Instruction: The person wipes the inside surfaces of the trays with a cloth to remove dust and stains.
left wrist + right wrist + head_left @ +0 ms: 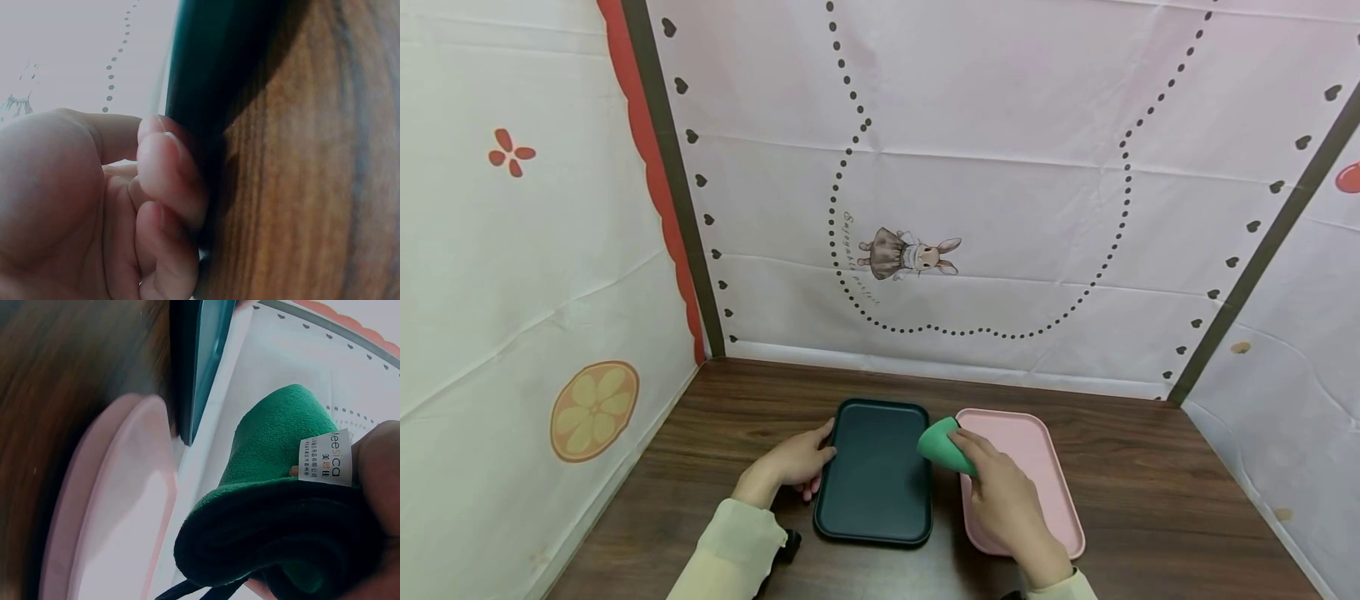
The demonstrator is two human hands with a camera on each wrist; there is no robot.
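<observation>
A dark green rectangular tray [874,475] lies on the wooden table, and my left hand [793,461] grips its left edge. Seen from the left wrist, curled fingers [169,169] meet the tray's side close to the wood. My right hand [1009,502] holds a folded green cloth [944,447] between thumb and fingers, above the gap between the dark tray and a pink tray [1036,467]. In the right wrist view the cloth shows a white printed label [325,457], its layers rolled together and a dark strap hanging at the bottom.
Both trays stand side by side on the brown wooden table [1157,500]. Patterned white sheets [1015,208] form walls at the back, left and right, meeting the table's edges. A black strap piece [789,546] sits at the left wrist.
</observation>
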